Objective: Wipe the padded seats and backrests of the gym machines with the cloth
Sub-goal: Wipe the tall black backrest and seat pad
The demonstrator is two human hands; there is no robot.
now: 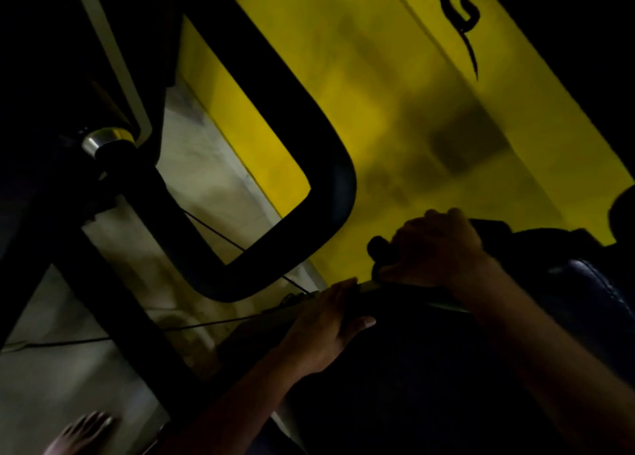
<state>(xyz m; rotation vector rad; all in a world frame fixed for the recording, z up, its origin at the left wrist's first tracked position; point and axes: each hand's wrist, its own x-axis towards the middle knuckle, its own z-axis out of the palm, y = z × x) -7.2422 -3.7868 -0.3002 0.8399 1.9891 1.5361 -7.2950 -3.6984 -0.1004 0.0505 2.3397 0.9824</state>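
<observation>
Head view is showing you leaning in close over a dark padded machine, with the picture tilted and dim. Your right hand is curling its fingers over a dark bunched cloth and pressing it down at the upper edge of the black pad; only a small lump of the cloth is poking out past your knuckles, so you are keeping most of it balled under the palm, probably to put weight behind the wipe. Your left hand is lying across the pale rim of that pad, fingers hooking over the far edge and thumb stretching along the near side. That grasp looks like bracing: you are likely steadying the pad, or yourself, while the other hand rubs. A second blue-black cushion is sitting just beside your right wrist, and it appears to be waiting its turn. Looping past on the left, the black frame tube is standing in front of a yellow wall. Your bare foot is planting on the grey floor below.
</observation>
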